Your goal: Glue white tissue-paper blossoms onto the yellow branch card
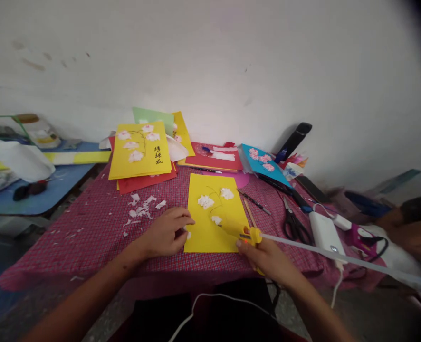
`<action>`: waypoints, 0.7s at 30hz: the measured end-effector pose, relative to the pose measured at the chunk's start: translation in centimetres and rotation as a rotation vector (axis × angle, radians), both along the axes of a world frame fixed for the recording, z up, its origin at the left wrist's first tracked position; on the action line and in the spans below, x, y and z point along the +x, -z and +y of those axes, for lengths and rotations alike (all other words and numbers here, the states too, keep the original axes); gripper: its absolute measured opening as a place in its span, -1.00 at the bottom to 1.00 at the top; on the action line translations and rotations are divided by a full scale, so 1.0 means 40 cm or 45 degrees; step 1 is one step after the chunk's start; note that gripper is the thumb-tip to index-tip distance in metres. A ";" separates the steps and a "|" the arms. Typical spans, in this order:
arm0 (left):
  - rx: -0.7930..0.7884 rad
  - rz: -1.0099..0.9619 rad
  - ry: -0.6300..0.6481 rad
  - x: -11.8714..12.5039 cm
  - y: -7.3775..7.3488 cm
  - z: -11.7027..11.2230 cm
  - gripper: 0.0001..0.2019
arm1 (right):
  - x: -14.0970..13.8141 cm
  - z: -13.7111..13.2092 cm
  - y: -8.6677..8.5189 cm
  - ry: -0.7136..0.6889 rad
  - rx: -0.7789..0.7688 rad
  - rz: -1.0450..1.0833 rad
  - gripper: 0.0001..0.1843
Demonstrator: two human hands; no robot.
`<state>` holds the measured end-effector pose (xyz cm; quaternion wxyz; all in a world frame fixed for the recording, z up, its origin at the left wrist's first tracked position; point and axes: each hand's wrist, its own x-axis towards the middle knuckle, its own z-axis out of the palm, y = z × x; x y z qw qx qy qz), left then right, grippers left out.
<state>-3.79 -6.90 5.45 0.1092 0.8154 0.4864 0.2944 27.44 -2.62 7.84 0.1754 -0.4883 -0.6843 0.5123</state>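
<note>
A yellow card (228, 243) lies at the table's front with thin drawn stems. White crumpled-paper flowers (205, 202) sit on it. My left hand (166, 232) rests at the card's left edge, fingers loosely bent and apart. A small white paper bit (188, 234) shows beside its thumb tip; whether the thumb touches it is unclear. In my right hand (263, 259) is a yellow hot glue gun (241, 230), with a long glue stick (303, 245) out of its back. Its blurred nozzle points left, close to the lowest white flower (216, 220).
White paper scraps (142, 209) lie left of the card. Finished flower cards (139, 161) are stacked behind. Black scissors (296, 225), a pen (255, 203) and a white power bank (327, 235) with cables lie to the right. A blue card (263, 166) leans near the wall.
</note>
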 end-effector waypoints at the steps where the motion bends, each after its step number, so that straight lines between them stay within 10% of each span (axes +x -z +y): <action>1: 0.004 0.007 0.009 -0.001 0.000 -0.003 -0.66 | -0.008 0.001 0.003 -0.002 0.025 -0.017 -0.62; 21: -0.026 0.026 0.073 -0.004 0.001 -0.012 -0.74 | -0.043 0.025 -0.014 -0.001 0.099 -0.176 -0.64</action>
